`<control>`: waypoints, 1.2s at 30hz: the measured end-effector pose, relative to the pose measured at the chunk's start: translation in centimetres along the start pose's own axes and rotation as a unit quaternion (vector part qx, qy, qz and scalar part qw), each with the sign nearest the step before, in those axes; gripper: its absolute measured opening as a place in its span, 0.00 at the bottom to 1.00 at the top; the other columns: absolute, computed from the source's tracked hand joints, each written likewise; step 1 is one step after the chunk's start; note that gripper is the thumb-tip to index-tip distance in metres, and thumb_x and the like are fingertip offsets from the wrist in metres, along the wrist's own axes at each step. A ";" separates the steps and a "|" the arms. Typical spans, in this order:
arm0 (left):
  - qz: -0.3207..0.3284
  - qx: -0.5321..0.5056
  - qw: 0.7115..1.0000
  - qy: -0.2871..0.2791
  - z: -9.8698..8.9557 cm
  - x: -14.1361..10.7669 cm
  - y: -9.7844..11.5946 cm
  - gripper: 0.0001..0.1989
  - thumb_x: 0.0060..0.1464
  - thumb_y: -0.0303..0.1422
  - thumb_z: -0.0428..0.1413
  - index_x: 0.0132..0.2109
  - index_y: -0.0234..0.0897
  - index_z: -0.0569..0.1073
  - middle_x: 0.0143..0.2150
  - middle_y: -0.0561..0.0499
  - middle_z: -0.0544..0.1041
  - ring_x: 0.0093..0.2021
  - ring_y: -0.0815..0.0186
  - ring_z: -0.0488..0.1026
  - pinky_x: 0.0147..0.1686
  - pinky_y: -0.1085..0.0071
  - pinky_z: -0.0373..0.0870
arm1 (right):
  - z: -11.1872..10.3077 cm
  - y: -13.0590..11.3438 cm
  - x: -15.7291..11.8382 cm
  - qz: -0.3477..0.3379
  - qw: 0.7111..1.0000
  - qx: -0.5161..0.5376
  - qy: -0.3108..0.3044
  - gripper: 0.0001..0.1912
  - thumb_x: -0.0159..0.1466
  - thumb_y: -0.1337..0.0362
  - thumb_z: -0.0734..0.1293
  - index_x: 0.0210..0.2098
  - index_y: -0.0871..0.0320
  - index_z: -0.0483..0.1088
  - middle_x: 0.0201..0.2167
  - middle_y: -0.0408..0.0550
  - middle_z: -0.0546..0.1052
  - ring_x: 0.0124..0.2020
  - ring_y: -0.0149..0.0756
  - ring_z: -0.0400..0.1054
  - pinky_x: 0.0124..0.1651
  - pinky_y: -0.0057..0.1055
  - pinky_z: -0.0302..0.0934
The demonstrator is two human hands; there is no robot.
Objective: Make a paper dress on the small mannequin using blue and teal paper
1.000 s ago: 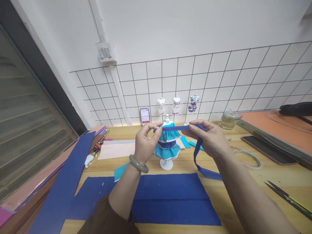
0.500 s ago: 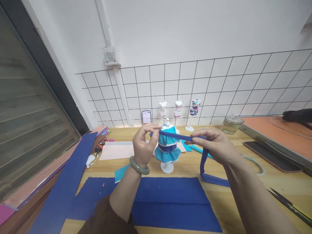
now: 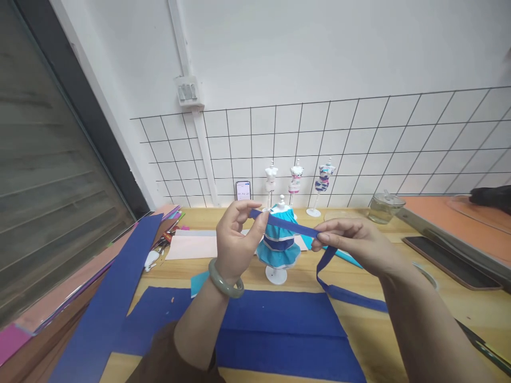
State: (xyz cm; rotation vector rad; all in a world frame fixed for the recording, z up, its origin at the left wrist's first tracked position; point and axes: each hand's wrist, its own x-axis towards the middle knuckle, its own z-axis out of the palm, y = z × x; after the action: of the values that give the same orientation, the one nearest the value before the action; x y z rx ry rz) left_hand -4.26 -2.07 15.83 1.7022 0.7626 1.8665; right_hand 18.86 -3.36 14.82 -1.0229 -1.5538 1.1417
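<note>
- I see the strip [image 3: 294,226]: blue, narrow.
- One stretch runs straight between my left hand [image 3: 238,234] and right hand [image 3: 356,240], sloping down rightward.
- Its tail drops, bends, runs right.

I log remotely: plain white wall [image 3: 319,48]; thin black wire grid [image 3: 301,130]; pale wooden tabletop [image 3: 303,277]; brown-grey slatted panel [image 3: 56,175], left.

The person's left hand [image 3: 238,236], just above a grey-green bangle [image 3: 223,286], is raised in a pinch, thumb and forefinger pointing right, other fingers curled. Below the bangle, the bare left forearm [image 3: 202,332] runs down into a brown sleeve [image 3: 170,361]. Well to the bangle's right and higher, the right hand [image 3: 357,242] also pinches, its bare right forearm [image 3: 423,314] slanting down and away from the bangle.
</note>
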 end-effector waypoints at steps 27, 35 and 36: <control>0.003 0.034 0.999 0.041 0.6 -0.2 -0.2 0.11 0.51 0.32 0.59 0.43 0.39 0.71 0.28 0.53 0.75 0.31 0.68 0.73 0.36 0.70 0.70 | -0.1 -0.5 -0.2 0.037 0.999 -0.009 -0.009 0.14 0.52 0.54 0.72 0.30 0.60 0.75 0.23 0.48 0.78 0.23 0.33 0.72 0.29 0.29 0.68; 0.006 0.043 0.998 0.040 0.5 -0.3 -0.3 0.12 0.51 0.32 0.58 0.44 0.39 0.71 0.29 0.53 0.75 0.32 0.68 0.73 0.37 0.69 0.71 | -0.1 -0.4 -0.2 0.037 0.999 0.000 -0.004 0.13 0.52 0.56 0.73 0.30 0.60 0.76 0.23 0.48 0.77 0.22 0.32 0.71 0.28 0.28 0.67; 0.006 0.043 0.998 0.040 0.5 -0.3 -0.3 0.12 0.51 0.32 0.58 0.44 0.39 0.71 0.29 0.53 0.75 0.32 0.68 0.73 0.36 0.70 0.71 | -0.1 -0.4 -0.2 0.036 0.999 0.000 -0.007 0.13 0.53 0.56 0.73 0.30 0.60 0.76 0.23 0.47 0.77 0.22 0.32 0.71 0.28 0.27 0.67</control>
State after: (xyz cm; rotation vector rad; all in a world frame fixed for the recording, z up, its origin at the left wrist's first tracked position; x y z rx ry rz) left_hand -3.73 -2.06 15.46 1.6951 0.8779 1.9469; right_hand 18.93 -3.67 15.15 -1.0812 -1.5379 1.2002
